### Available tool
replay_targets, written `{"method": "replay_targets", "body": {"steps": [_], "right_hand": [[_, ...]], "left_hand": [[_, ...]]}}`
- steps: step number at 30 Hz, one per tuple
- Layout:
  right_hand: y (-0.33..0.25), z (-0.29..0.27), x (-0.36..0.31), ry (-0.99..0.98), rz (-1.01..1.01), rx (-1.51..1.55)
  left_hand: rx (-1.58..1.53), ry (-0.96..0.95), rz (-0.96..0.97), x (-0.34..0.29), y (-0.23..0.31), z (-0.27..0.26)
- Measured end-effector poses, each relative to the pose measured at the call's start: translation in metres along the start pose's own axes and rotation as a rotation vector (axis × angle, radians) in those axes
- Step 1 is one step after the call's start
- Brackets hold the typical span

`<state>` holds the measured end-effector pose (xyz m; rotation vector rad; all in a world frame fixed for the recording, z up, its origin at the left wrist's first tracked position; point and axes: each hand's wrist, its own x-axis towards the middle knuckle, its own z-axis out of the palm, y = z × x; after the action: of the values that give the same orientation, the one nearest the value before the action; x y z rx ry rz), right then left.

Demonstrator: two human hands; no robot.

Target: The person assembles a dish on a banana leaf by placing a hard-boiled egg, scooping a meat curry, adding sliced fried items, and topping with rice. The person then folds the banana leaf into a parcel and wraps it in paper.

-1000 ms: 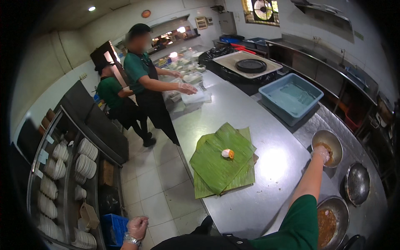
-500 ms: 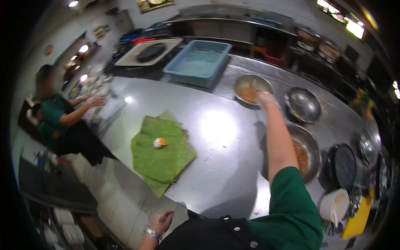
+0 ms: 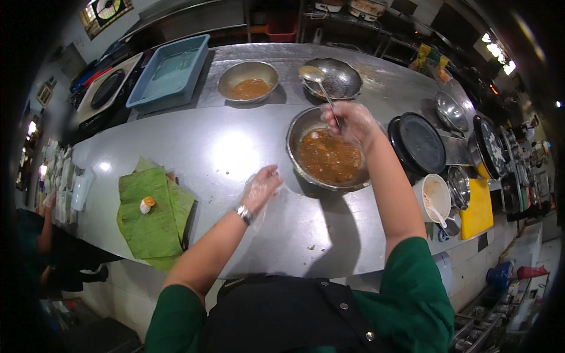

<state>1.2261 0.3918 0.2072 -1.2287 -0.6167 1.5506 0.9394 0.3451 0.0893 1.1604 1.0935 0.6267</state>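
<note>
My right hand (image 3: 353, 125), in a clear plastic glove, grips the handle of a metal serving spoon (image 3: 311, 73), tilted with its bowl end up and away from me. It hangs over the right rim of a large metal bowl (image 3: 294, 154) of chunky brown sauce (image 3: 329, 157). To the left of that bowl my left hand (image 3: 262, 189), also gloved, hovers over the steel table with fingers apart and nothing in them. On the left, stacked green banana leaves (image 3: 147, 232) carry a small white and orange piece of food (image 3: 146, 205), possibly egg.
Behind stand a smaller metal bowl (image 3: 248, 66) of brown sauce, a dark wok-like pan (image 3: 341, 85) and a blue tub (image 3: 136, 97). Black round plates (image 3: 421, 143), a white bucket (image 3: 432, 194) and a yellow board (image 3: 475, 213) sit at right. A co-worker's arm (image 3: 44, 229) shows far left.
My right hand has moved from the smaller bowl to above the large one and now visibly holds the spoon. My left hand has come up over the table. The view has swung right.
</note>
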Motion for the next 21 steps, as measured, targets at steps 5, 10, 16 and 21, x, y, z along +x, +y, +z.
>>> {"method": "replay_targets", "body": {"steps": [5,10,16,21], "right_hand": [[0.014,-0.096,-0.049,0.321,-0.120,-0.748],[0.034,-0.102,-0.079,0.354,-0.222,-1.237],[0.043,-0.106,-0.082,0.456,-0.152,-1.722],[0.079,-0.076,-0.077,0.180,-0.072,-1.703]], "left_hand": [[-0.408,0.094,-0.179,0.096,0.005,0.025],[-0.311,-0.053,-0.110,0.125,0.022,0.025],[-0.216,-0.102,-0.051,0.083,0.015,0.026],[-0.347,-0.034,-0.048,0.004,-0.005,-0.010]]}}
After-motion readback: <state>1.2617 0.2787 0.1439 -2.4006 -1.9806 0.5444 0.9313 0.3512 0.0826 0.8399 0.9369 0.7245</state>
